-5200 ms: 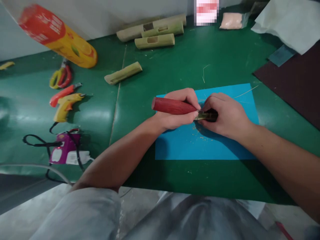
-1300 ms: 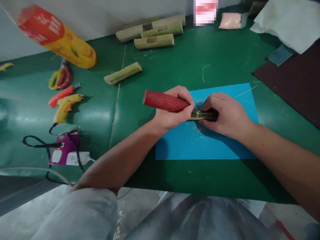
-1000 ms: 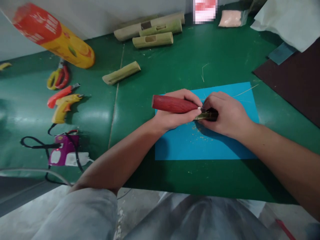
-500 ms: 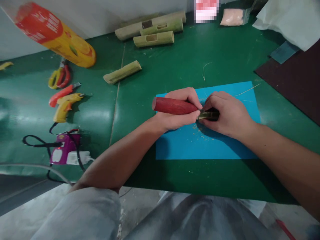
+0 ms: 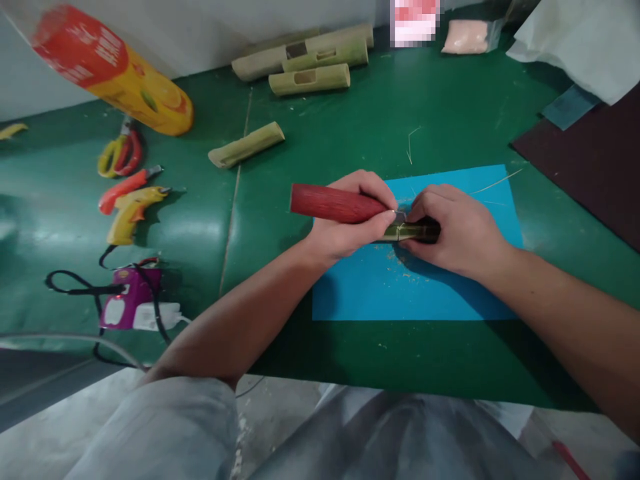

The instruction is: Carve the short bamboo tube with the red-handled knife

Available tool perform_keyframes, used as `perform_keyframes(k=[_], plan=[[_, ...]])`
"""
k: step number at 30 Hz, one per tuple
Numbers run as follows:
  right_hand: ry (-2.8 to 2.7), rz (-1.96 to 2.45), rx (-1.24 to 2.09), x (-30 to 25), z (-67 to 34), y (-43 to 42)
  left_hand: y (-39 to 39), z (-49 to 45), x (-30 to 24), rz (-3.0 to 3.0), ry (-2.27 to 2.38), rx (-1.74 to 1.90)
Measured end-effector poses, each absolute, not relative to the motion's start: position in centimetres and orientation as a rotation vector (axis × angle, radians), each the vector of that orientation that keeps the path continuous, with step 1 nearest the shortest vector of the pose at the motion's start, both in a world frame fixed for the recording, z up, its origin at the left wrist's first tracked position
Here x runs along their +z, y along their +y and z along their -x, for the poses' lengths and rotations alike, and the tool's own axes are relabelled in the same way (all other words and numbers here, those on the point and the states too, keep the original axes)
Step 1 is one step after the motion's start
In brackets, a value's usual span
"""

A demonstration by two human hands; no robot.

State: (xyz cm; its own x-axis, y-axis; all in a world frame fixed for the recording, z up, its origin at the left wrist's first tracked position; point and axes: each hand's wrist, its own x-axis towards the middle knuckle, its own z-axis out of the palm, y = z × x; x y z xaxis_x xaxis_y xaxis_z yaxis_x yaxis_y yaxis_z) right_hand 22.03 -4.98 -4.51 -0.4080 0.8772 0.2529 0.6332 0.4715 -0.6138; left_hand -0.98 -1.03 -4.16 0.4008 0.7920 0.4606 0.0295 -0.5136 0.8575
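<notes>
My left hand (image 5: 353, 227) is wrapped round a carving tool with a thick red wooden handle (image 5: 333, 203); its small metal tip touches a short green bamboo piece (image 5: 406, 231). My right hand (image 5: 455, 230) presses that piece down on a blue cutting mat (image 5: 400, 293), fingers closed over it and hiding most of it. Fine shavings lie on the mat just below the hands.
Several cut bamboo tubes (image 5: 307, 79) lie at the back, one more (image 5: 246, 145) nearer. To the left are scissors (image 5: 120, 152), an orange knife (image 5: 125, 189), a yellow glue gun (image 5: 131, 212), a purple plug with cable (image 5: 131, 305) and an orange-red bag (image 5: 110, 67). A dark mat (image 5: 590, 160) lies right.
The red handle has slid back to the left a little and tilted, with the tip still on the bamboo piece. The right hand stays in place.
</notes>
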Motion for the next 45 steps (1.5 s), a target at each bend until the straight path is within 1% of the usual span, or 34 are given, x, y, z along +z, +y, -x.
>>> perform_keyframes(k=[4,9,14,22,27,32,35,41,45], plan=[[-2.177,1.275,0.553,-4.6,-22.0,-4.9,-1.2,1.2,-3.6,-1.847,0.713,0.98],[-2.189,1.271,0.548,-4.7,-22.0,-4.9,-1.0,1.4,-3.5,-1.842,0.634,0.905],[-2.183,1.276,0.575,-4.6,-22.0,-4.9,-0.8,1.2,-3.4,-1.938,0.6,0.948],[-2.174,1.28,0.6,-4.5,-21.9,-5.0,-0.7,1.1,-4.5,-1.989,0.686,1.143],[-2.167,1.276,0.592,-4.5,-22.0,-4.9,-0.7,1.3,-4.9,-1.992,0.754,1.119],[-2.174,1.269,0.591,-4.5,-22.0,-5.0,-0.9,1.1,-4.6,-1.908,0.771,1.171],[-2.174,1.255,0.584,-4.5,-22.0,-5.0,-1.0,1.2,-4.2,-1.888,0.752,1.138],[-2.187,1.251,0.584,-4.6,-22.1,-4.9,-0.8,1.5,-3.5,-1.912,0.687,0.929],[-2.184,1.258,0.589,-4.5,-22.0,-4.9,-0.6,1.4,-3.6,-1.94,0.675,0.94]])
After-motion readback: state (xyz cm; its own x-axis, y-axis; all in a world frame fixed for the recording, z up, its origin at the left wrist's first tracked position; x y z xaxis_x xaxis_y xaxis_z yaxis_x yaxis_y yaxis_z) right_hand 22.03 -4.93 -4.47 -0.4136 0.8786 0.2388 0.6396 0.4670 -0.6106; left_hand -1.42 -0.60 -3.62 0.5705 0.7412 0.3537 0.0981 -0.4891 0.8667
